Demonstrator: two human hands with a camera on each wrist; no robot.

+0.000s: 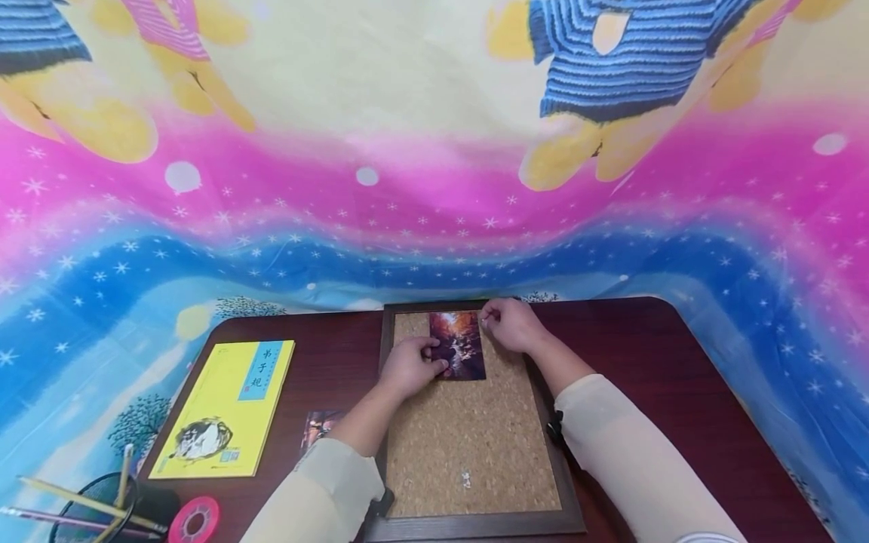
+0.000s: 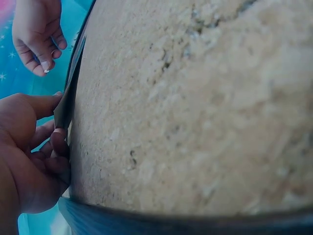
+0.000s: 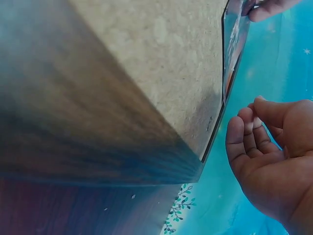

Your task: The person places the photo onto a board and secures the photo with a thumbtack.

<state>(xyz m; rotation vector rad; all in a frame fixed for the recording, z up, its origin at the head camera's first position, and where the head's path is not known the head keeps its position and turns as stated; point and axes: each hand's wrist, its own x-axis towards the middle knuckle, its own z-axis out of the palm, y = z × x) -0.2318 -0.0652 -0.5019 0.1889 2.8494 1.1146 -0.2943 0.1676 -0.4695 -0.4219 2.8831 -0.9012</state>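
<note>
A dark photo print [image 1: 456, 347] with an orange glow at its top lies over the upper part of a framed cork board [image 1: 475, 437]. My left hand [image 1: 410, 366] pinches the photo's left edge between thumb and fingers. In the left wrist view the photo [image 2: 68, 100] is seen nearly edge-on, bowed up from the cork. My right hand [image 1: 514, 324] is beside the photo's top right corner. Its thumb and fingertips pinch a small white piece [image 2: 46, 71], too small to tell its kind.
Small whitish bits [image 1: 466, 479] sit low on the cork. Left of the board are a second photo [image 1: 319, 427], partly behind the left arm, a yellow book [image 1: 224, 415], a pink tape roll [image 1: 194, 520] and a black mesh pencil cup [image 1: 95, 513]. A patterned curtain [image 1: 434, 226] hangs behind the table.
</note>
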